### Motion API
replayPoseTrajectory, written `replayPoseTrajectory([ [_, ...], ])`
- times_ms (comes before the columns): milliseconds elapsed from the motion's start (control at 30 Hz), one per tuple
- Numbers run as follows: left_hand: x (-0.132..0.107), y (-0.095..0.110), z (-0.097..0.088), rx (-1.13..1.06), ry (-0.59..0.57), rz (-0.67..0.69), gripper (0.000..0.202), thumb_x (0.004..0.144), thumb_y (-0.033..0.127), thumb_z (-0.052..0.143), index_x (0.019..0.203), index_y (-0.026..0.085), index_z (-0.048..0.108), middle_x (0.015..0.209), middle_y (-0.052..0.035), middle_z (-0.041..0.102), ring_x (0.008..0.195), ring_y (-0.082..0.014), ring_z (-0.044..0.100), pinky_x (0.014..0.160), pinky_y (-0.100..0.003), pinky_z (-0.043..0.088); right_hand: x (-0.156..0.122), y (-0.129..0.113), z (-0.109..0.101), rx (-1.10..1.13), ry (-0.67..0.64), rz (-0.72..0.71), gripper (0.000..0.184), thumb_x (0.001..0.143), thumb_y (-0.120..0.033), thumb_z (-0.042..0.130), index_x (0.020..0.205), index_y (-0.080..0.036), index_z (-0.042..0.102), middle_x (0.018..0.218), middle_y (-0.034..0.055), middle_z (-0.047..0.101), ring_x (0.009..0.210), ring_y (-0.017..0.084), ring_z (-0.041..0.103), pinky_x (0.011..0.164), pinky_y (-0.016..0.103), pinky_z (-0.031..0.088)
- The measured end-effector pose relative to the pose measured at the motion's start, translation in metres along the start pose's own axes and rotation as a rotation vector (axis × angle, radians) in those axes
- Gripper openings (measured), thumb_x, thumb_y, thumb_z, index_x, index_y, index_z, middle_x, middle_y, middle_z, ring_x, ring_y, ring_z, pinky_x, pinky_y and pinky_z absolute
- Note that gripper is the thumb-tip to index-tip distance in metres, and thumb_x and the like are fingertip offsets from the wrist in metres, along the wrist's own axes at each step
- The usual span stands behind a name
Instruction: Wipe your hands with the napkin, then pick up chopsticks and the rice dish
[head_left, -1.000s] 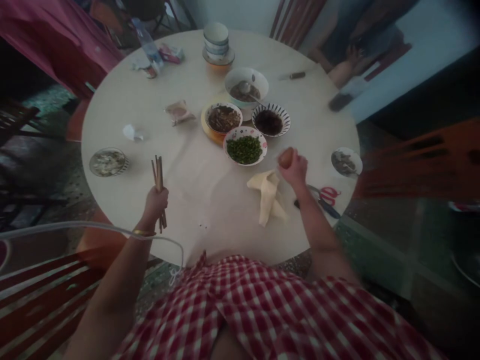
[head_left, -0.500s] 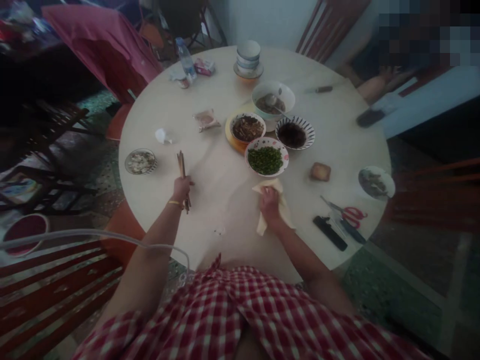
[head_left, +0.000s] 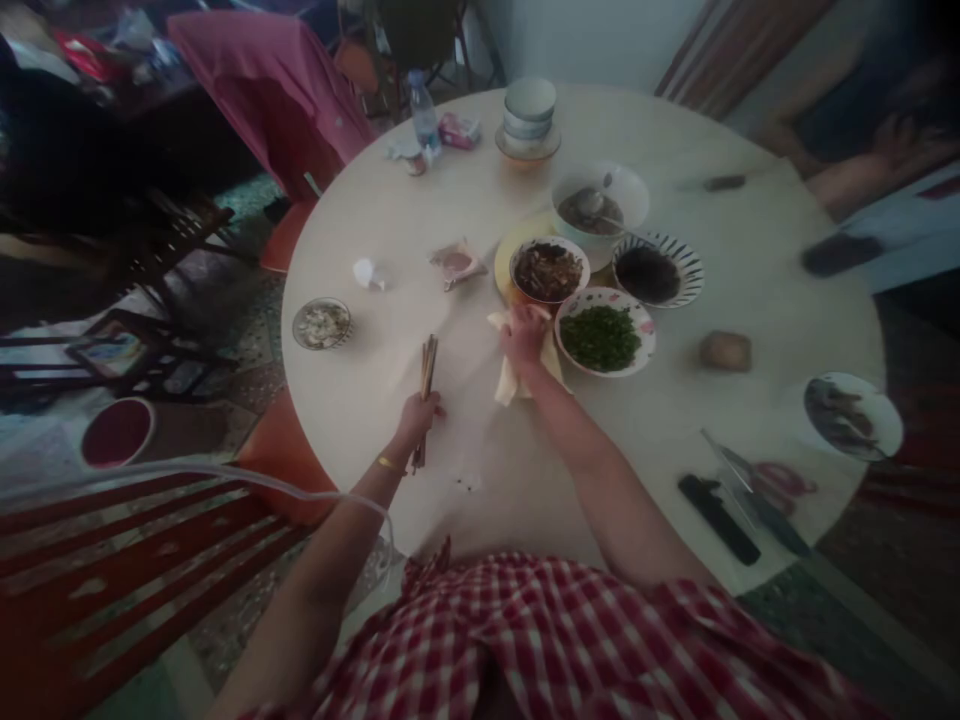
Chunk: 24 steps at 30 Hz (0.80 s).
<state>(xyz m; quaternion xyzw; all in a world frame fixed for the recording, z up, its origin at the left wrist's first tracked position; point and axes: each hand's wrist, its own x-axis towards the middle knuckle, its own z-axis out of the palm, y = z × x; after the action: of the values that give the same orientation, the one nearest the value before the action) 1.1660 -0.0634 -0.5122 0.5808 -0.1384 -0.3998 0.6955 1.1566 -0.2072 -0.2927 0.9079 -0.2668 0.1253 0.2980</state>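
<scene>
My left hand (head_left: 417, 420) is closed around a bundle of chopsticks (head_left: 428, 366) over the near left part of the round table (head_left: 360, 390). Under my right hand (head_left: 523, 338) a pale yellow cloth (head_left: 511, 380) is gripped and pressed to the tabletop. The cloth lies just left of a bowl of chopped greens (head_left: 604, 338) and in front of a bowl of brown chopped food (head_left: 549, 270). Small dark crumbs (head_left: 465, 487) lie on the table between my forearms.
A dark-sauce bowl (head_left: 651, 274) and a large bowl with a spoon (head_left: 598, 205) stand behind the greens. To the right lie scissors (head_left: 784, 482) and a black object (head_left: 718, 518). A small bowl (head_left: 322, 325) sits at left. Another person's arm (head_left: 847, 185) is at the far right.
My right hand has slid the cloth away from me and leftward, from in front of the greens to beside them. The camera view has shifted left. My left hand still holds the chopsticks.
</scene>
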Motion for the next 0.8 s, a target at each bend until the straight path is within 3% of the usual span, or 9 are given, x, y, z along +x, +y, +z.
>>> replayPoseTrajectory([
  [67, -0.004, -0.007, -0.003, -0.039, -0.024, 0.000, 0.036, 0.081, 0.043, 0.049, 0.081, 0.011, 0.065, 0.071, -0.0119, 0.072, 0.040, -0.0112, 0.045, 0.040, -0.024, 0.033, 0.004, 0.007, 0.003, 0.007, 0.059, 0.045, 0.058, 0.087, -0.018, 0.041, 0.144, -0.008, 0.041, 0.140, 0.0209, 0.046, 0.130, 0.037, 0.035, 0.104, 0.056, 0.030],
  [133, -0.001, -0.008, -0.012, -0.046, 0.034, 0.005, 0.041, 0.083, 0.047, 0.045, 0.083, 0.011, 0.065, 0.075, -0.0140, 0.073, 0.041, -0.0112, 0.045, 0.038, -0.023, 0.031, 0.001, 0.007, 0.008, 0.040, 0.059, 0.043, 0.057, 0.086, -0.015, 0.039, 0.143, -0.007, 0.041, 0.134, 0.0215, 0.051, 0.126, 0.036, 0.039, 0.103, 0.056, 0.031],
  [267, 0.019, 0.009, -0.032, -0.054, 0.212, 0.029, 0.045, 0.085, 0.047, 0.040, 0.092, 0.010, 0.064, 0.084, -0.0162, 0.074, 0.045, -0.0124, 0.049, 0.039, -0.023, 0.032, -0.031, -0.014, 0.019, 0.098, -0.152, -0.178, 0.053, 0.085, -0.006, 0.033, 0.135, -0.011, 0.050, 0.125, 0.0156, 0.058, 0.120, 0.029, 0.047, 0.107, 0.048, 0.033],
  [367, 0.026, 0.021, -0.034, -0.084, 0.241, 0.027, 0.042, 0.083, 0.043, 0.042, 0.096, 0.010, 0.064, 0.087, -0.0159, 0.074, 0.046, -0.0125, 0.050, 0.040, -0.023, 0.033, -0.085, -0.023, 0.020, 0.183, -0.285, -0.309, 0.050, 0.084, -0.006, 0.035, 0.129, -0.013, 0.056, 0.122, 0.0129, 0.062, 0.119, 0.027, 0.049, 0.108, 0.044, 0.035],
  [433, 0.026, 0.024, -0.030, -0.084, 0.224, 0.024, 0.040, 0.080, 0.041, 0.044, 0.095, 0.010, 0.065, 0.083, -0.0153, 0.074, 0.045, -0.0129, 0.050, 0.040, -0.023, 0.034, -0.133, -0.017, 0.013, 0.284, -0.354, -0.360, 0.046, 0.084, -0.006, 0.036, 0.122, -0.015, 0.060, 0.118, 0.0117, 0.064, 0.115, 0.025, 0.053, 0.105, 0.043, 0.040],
  [533, 0.024, 0.020, -0.021, -0.079, 0.179, 0.020, 0.037, 0.076, 0.039, 0.047, 0.090, 0.010, 0.066, 0.074, -0.0146, 0.073, 0.043, -0.0135, 0.049, 0.039, -0.024, 0.033, -0.202, 0.008, -0.010, 0.468, -0.452, -0.370, 0.038, 0.084, -0.009, 0.039, 0.113, -0.017, 0.064, 0.109, 0.0112, 0.068, 0.106, 0.023, 0.060, 0.097, 0.040, 0.047],
  [600, 0.022, 0.015, -0.015, -0.088, 0.127, 0.018, 0.036, 0.075, 0.039, 0.048, 0.088, 0.010, 0.066, 0.071, -0.0145, 0.072, 0.042, -0.0132, 0.047, 0.039, -0.024, 0.033, -0.229, 0.030, -0.037, 0.592, -0.487, -0.334, 0.032, 0.088, -0.015, 0.041, 0.109, -0.019, 0.065, 0.105, 0.0098, 0.070, 0.102, 0.021, 0.063, 0.092, 0.039, 0.050],
  [700, 0.017, 0.009, -0.007, -0.108, 0.048, 0.024, 0.035, 0.073, 0.039, 0.050, 0.087, 0.010, 0.065, 0.069, -0.0142, 0.071, 0.040, -0.0118, 0.043, 0.038, -0.024, 0.033, -0.218, 0.066, -0.085, 0.654, -0.359, -0.197, 0.030, 0.094, -0.028, 0.041, 0.112, -0.021, 0.064, 0.108, 0.0080, 0.069, 0.101, 0.020, 0.065, 0.090, 0.037, 0.051],
  [800, 0.008, 0.006, -0.001, -0.106, -0.001, 0.015, 0.035, 0.073, 0.039, 0.051, 0.085, 0.010, 0.064, 0.067, -0.0132, 0.070, 0.038, -0.0105, 0.039, 0.037, -0.025, 0.032, -0.160, 0.102, -0.115, 0.483, -0.035, -0.060, 0.038, 0.097, -0.037, 0.038, 0.125, -0.021, 0.058, 0.124, 0.0107, 0.062, 0.113, 0.020, 0.059, 0.095, 0.038, 0.048],
])
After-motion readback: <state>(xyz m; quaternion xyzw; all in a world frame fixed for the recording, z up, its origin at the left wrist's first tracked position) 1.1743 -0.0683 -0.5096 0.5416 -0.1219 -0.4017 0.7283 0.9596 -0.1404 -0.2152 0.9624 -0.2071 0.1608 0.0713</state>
